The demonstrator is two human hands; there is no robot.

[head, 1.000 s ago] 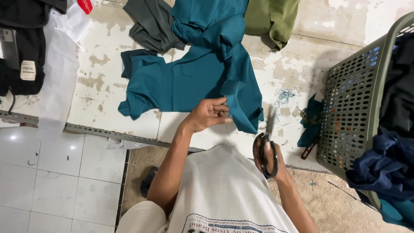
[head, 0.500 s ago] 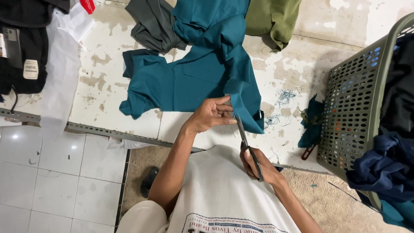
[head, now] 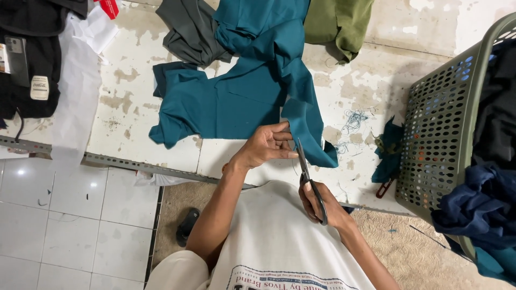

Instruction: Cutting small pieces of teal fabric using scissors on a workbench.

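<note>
- So the worktable (head: 161, 80) is the biggest thing here — white paint worn off in brown patches, with a metal strip along its near edge right at your waist.
- Below that edge on your left it's white floor tile (head: 54, 225); under you there's a tan mat and a dark sandal (head: 187, 226).
- The teal cloth (head: 236, 102) sprawls across the middle of the table, and one strip of it drapes down toward the near edge.
- On your right a grey-green perforated laundry basket (head: 435, 139) stands just beside the table, stuffed with dark blue clothes, so that side is tight.
- Far edge: grey cloth (head: 188, 32) and olive cloth (head: 338, 24) are bunched up, touching the teal one.
- Far left corner has black clothing (head: 32, 64) on a white sheet.
- Bare tabletop shows between the teal strip and the basket — just loose threads (head: 355, 121) and a teal scrap there.
- Your left hand (head: 266, 145) pinches the strip's edge, fingers closed on it.
- Your right hand (head: 322, 204) grips the scissors (head: 306, 172) by the handles, blades pointing up at the cloth beside your left fingertips.
</note>
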